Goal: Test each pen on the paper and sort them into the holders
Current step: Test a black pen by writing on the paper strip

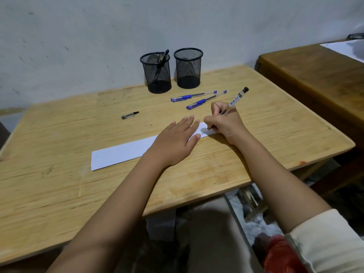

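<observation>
A long white paper strip [122, 151] lies across the wooden desk [59, 190]. My left hand [175, 141] presses flat on the strip's right part. My right hand [223, 121] grips a clear black pen [237, 98], its tip touching the paper's right end beside small ink marks. Two blue pens [194, 95] [205, 100] lie capped behind my hands. A loose black pen cap [130, 115] rests to the left. Two black mesh holders stand at the back: the left holder [156, 74] has a black pen in it, the right holder [188, 69] looks empty.
The desk's back edge meets a grey wall. A second, darker desk [315, 75] stands to the right with a white sheet [346, 49] on it. Below the desk's front edge, floor clutter and a red item [279, 253] show.
</observation>
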`<state>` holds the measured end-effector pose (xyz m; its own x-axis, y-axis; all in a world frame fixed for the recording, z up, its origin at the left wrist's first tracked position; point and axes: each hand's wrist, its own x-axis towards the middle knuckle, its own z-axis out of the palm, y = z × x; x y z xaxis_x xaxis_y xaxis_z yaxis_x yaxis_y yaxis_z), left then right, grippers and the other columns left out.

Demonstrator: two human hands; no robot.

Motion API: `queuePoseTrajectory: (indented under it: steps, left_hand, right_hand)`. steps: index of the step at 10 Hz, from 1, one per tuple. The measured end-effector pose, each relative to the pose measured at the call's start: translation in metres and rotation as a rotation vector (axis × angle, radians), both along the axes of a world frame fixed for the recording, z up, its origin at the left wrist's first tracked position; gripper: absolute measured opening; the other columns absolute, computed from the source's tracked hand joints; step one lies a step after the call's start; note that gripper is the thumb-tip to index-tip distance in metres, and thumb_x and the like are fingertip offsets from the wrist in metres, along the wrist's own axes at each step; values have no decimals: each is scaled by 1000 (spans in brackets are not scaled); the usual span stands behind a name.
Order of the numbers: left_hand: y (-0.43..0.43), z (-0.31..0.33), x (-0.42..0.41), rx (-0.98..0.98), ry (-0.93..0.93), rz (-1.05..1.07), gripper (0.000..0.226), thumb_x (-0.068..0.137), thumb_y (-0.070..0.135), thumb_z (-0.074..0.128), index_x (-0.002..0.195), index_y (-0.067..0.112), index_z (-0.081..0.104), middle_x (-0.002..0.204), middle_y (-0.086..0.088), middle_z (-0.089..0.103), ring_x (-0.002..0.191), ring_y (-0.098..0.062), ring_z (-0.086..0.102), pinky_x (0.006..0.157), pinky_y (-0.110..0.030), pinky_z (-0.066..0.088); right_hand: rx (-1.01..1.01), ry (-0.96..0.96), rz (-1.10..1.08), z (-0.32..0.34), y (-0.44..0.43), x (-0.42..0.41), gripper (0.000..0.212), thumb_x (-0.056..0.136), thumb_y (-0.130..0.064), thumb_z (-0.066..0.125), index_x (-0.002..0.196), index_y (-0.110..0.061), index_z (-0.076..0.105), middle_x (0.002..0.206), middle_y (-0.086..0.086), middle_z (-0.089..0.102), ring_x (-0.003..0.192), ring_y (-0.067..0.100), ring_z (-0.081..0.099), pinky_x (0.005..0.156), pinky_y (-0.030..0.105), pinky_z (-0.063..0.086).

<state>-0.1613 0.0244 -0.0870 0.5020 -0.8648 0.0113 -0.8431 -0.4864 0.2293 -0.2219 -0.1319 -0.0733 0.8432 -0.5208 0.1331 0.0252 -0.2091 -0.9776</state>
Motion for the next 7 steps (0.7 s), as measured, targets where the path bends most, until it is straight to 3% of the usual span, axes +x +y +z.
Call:
queuePoseTrajectory:
  steps: [2,6,7]
  left_hand:
    - [0,0,0,5,-2,4,52,100,41,18,149,26,9,159,4,3,146,-10,2,118,-32,5]
    - [0,2,0,9,-8,7,52,100,41,18,149,25,9,159,4,4,146,-11,3,118,-32,6]
    - [0,1,-1,11,-6,6,52,100,41,18,149,25,9,159,4,4,146,-11,3,118,-32,6]
  right_hand:
    - [-59,6,30,-1,0,0,37,66,6,61,51,-15,36,50,1,37,45,9,39,49,24,39]
    - [-26,-3,9,-2,-4,0,40,63,10,59,48,-15,32,48,-2,33,41,6,33,42,20,34]
    - [-73,21,10,-2,-2,-1,37,64,7,60,50,-14,33,52,3,34,47,11,35,47,24,36]
